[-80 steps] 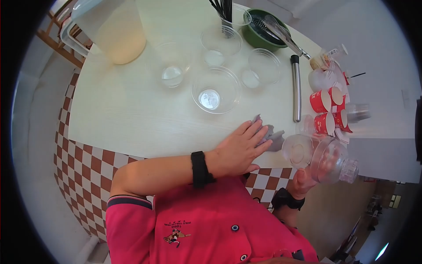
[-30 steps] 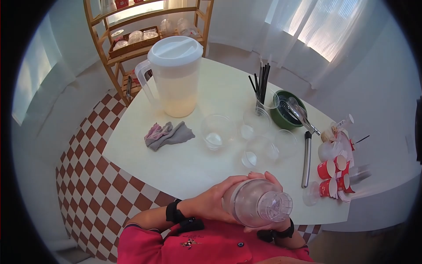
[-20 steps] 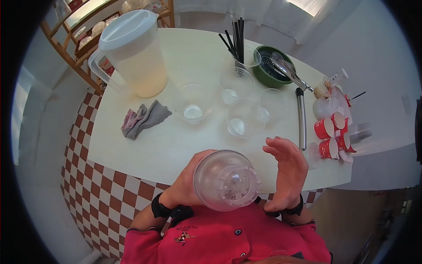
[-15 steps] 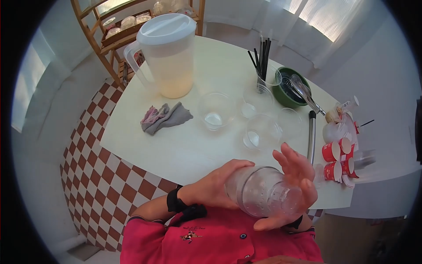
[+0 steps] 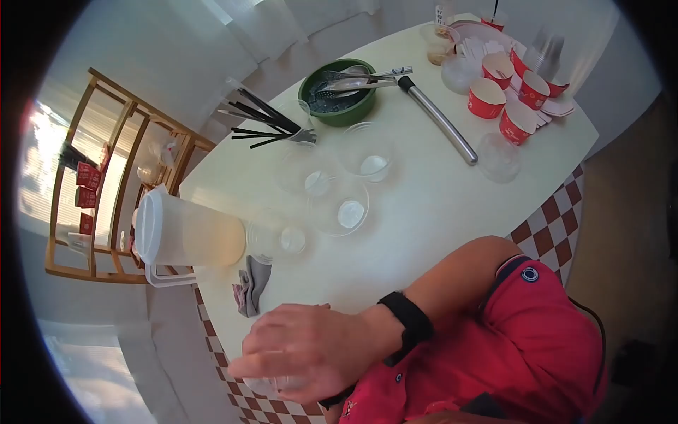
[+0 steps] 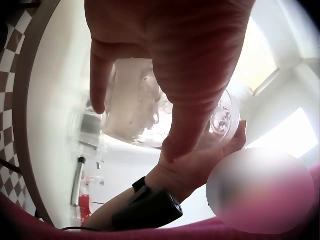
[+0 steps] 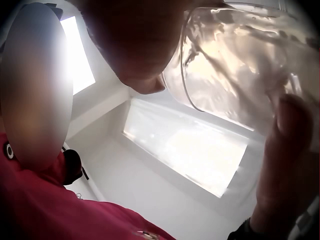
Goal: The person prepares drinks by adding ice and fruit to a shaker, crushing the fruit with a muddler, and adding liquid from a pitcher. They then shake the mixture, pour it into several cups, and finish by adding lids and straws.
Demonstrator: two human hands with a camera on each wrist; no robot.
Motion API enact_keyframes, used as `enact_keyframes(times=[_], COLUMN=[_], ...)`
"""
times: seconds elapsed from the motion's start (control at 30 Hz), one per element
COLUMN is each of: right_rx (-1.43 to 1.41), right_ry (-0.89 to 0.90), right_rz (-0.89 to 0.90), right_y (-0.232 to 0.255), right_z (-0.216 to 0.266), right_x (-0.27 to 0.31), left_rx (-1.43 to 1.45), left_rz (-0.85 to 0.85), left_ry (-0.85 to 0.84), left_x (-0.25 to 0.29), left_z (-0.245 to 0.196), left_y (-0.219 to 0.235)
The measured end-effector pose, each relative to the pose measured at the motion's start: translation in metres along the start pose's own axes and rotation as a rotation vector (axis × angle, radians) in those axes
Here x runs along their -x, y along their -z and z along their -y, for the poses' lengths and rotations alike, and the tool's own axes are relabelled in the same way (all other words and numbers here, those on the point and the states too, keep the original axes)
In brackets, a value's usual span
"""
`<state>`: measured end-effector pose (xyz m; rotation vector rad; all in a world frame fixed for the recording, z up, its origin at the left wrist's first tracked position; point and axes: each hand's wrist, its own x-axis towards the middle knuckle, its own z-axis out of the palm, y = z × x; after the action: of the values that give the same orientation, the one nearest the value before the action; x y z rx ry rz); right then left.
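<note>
A clear plastic cocktail shaker (image 7: 235, 65) lies tipped sideways between both hands. Wet, glassy shapes show through its wall in the left wrist view. My left hand (image 6: 195, 55) grips the body, fingers and thumb round it. At the lid end, my right hand (image 6: 190, 172) holds on with its fingers wrapped over the cap. In the head view the right hand (image 5: 304, 350) covers most of the shaker (image 5: 265, 385) and hides the left hand. A grey and pink cloth (image 5: 254, 286) lies on the table just beyond them.
Beyond the cloth stands a lidded pitcher (image 5: 191, 230) of pale liquid. Several clear cups (image 5: 339, 205) fill the table's middle. Farther off are black straws (image 5: 268, 120), a green bowl (image 5: 353, 106) with utensils, a steel rod (image 5: 441, 124) and red paper cups (image 5: 487, 99).
The left hand has left the cloth, now near the pitcher, and grips the shaker. The right hand opened, then closed over the lid end. Both hands carried the shaker left as the head view turned.
</note>
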<state>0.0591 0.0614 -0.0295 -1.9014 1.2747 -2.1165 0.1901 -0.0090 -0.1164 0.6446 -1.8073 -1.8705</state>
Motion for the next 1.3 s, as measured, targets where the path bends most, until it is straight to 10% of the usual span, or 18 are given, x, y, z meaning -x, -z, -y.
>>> enact_keyframes(times=[0.1, 0.23, 0.37, 0.5, 0.6, 0.73, 0.87, 1.07, 1.23, 1.3], right_rx=[0.044, -0.063, -0.042, -0.042, -0.053, 0.011, 0.074, 0.241, 0.741, 0.447], right_ry=[0.207, -0.088, 0.160, -0.087, 0.157, -0.199, -0.139, 0.265, -0.222, 0.092], right_rz=[-0.055, -0.031, -0.012, -0.090, -0.110, -0.100, -0.180, -0.321, -0.351, -0.377], right_y=[0.002, 0.009, 0.028, 0.031, 0.039, 0.061, 0.088, 0.133, 0.196, 0.181], right_z=[0.031, -0.012, 0.020, -0.007, 0.009, -0.010, -0.003, 0.035, 0.088, 0.071], right_x=[0.001, 0.007, 0.013, 0.019, 0.022, 0.032, 0.046, 0.058, 0.093, 0.081], left_rx=[-0.009, -0.026, -0.033, -0.053, -0.052, -0.062, -0.084, -0.112, 0.058, 0.077], left_rz=[-0.032, -0.025, -0.022, 0.005, 0.030, 0.112, 0.352, 0.646, 0.709, 0.672], left_ry=[0.020, 0.032, 0.039, 0.051, 0.052, 0.063, 0.047, -0.630, -0.465, -0.622], left_x=[0.003, 0.001, 0.000, -0.003, -0.003, -0.010, -0.027, -0.059, -0.064, -0.062], left_z=[0.001, -0.001, 0.001, 0.001, 0.001, -0.001, -0.012, -0.032, -0.022, -0.030], left_y=[0.003, -0.001, -0.004, -0.011, -0.015, -0.027, -0.051, -0.125, -0.161, -0.169])
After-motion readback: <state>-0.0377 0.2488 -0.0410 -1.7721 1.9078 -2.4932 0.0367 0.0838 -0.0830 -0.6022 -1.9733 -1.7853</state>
